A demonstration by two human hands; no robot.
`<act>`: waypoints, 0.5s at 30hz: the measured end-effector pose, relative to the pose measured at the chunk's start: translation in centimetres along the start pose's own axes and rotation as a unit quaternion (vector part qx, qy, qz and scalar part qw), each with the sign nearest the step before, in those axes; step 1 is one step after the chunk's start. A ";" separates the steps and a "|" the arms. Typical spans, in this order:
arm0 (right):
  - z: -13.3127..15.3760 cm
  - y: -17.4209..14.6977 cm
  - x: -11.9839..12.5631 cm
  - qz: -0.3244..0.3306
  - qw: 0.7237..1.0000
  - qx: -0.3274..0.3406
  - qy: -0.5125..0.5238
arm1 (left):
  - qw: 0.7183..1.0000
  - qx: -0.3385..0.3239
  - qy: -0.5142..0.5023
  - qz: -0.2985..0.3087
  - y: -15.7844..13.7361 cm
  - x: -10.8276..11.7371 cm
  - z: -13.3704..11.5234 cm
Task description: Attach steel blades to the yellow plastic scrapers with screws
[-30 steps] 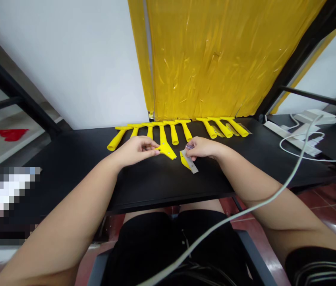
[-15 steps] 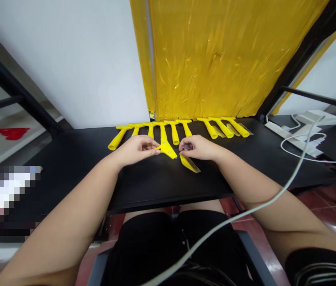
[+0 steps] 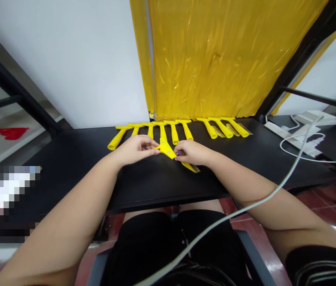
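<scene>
A yellow scraper lies between the two hands near the middle of the counter, its splayed head towards the person and its handle pointing to the wall. The left hand pinches one corner of the head between thumb and fingers. The right hand is curled at the opposite corner, closed around a small purplish item that is mostly hidden; whether its fingertips press on the scraper cannot be told.

Work on this scraper looks unfinished: both hands are at its head, where two small fastener dots show, and a yellow piece with a thin metal edge lies separate on the counter, partly under the right hand. Along the wall stand out two groups of similar scrapers: several on the left and three on the right, the latter with flat plates beside them. Which of these are finished is unclear.

The scrapers look like smooth, matte plastic, with round, hollow-ended handles and straight crossbar heads. The counter is dark and flat. Behind rises a glossy, creased yellow wrapping beside a plain white panel.
</scene>
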State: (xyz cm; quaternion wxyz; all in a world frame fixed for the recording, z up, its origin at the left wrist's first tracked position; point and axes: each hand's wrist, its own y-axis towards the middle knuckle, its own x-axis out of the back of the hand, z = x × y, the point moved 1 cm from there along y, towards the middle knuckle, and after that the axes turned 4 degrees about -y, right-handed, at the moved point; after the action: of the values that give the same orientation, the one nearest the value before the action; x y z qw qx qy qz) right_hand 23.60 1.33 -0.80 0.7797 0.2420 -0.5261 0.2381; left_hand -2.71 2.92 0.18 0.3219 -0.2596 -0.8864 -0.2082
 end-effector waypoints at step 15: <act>-1.0 -2.7 2.5 0.067 0.992 -0.094 0.056 | 0.999 0.012 0.029 0.015 -0.2 0.3 -0.7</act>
State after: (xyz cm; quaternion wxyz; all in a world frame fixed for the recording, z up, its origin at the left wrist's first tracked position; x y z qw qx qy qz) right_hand 26.84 0.19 0.86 0.8096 0.1181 -0.5164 0.2529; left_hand -2.72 2.45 0.80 0.3537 -0.2625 -0.8752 -0.2001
